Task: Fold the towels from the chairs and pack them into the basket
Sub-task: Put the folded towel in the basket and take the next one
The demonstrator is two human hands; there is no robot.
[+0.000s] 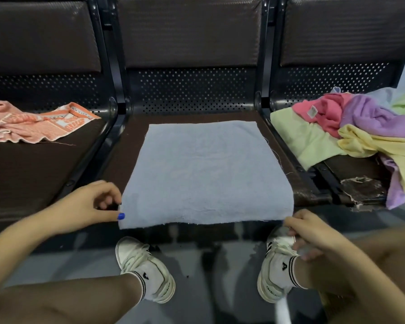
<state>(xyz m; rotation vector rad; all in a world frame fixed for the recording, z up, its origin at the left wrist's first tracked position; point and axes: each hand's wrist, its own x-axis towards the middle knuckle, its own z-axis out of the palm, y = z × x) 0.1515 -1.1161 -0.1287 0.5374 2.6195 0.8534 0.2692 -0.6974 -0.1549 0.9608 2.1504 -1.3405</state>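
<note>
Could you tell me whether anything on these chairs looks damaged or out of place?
Yes. The right chair's seat is damaged: its front covering is torn and peeling beside the heap of towels. The blue towel on the middle chair has frayed edges with loose threads. The orange towel lies crumpled on the left chair.

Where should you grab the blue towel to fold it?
By its two near corners, from the front. The blue towel lies flat on the middle seat, its near edge hanging over, where the left hand and right hand already pinch.
</note>
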